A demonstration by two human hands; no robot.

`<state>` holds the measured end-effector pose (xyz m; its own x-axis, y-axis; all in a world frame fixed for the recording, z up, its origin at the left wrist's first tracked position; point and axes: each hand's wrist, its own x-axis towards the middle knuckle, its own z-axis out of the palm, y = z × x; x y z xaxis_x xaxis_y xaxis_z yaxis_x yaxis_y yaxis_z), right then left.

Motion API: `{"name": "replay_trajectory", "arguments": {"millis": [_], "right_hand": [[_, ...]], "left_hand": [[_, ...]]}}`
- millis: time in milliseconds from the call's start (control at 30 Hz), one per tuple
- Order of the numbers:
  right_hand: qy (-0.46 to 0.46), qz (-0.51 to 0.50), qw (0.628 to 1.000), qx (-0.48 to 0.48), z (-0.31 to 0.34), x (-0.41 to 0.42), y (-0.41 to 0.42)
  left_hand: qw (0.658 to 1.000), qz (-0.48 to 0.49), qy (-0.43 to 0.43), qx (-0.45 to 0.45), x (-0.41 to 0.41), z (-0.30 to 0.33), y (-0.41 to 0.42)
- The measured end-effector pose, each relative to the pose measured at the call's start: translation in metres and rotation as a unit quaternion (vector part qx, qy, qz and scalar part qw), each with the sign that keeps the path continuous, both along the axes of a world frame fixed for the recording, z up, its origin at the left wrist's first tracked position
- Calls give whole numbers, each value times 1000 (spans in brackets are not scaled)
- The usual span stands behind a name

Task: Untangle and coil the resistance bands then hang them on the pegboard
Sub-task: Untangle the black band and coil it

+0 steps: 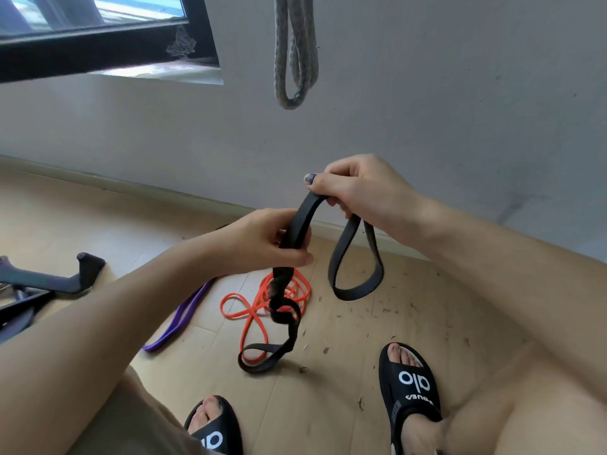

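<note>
Wooden floor (345,405); both grips pinch flat black rubber resistance band (303,215): left hand (266,241), right hand (358,192); orange band (253,310) below.

We lose the grey rope (295,50) at the top edge, so its hanging point is unseen. Our left forearm covers part of the purple band (177,320). The black band (356,267) vanishes inside both hands, its grip hidden. The dark equipment (49,284) at far left is cut off, and the near sandal (213,431) too.
</note>
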<state>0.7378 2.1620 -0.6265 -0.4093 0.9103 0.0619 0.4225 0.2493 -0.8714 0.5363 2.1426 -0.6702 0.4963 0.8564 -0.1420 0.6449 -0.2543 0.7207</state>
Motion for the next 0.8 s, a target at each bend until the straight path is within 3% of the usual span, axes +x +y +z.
{"name": "replay_trajectory", "arguments": {"millis": [200,367,533,800], "right_hand": [[69,-13,997,-26,6,3,1],[124,-26,991,-36,13,11,2],[134,-36,989,-43,12,11,2],[115,-85,988,-62,8,23,11]], "left_hand": [[999,8,17,47,3,-1,1],[990,50,-28,131,-5,7,5],[995,28,-6,97,-8,3,5],[991,79,-80,77,-19,10,6]]}}
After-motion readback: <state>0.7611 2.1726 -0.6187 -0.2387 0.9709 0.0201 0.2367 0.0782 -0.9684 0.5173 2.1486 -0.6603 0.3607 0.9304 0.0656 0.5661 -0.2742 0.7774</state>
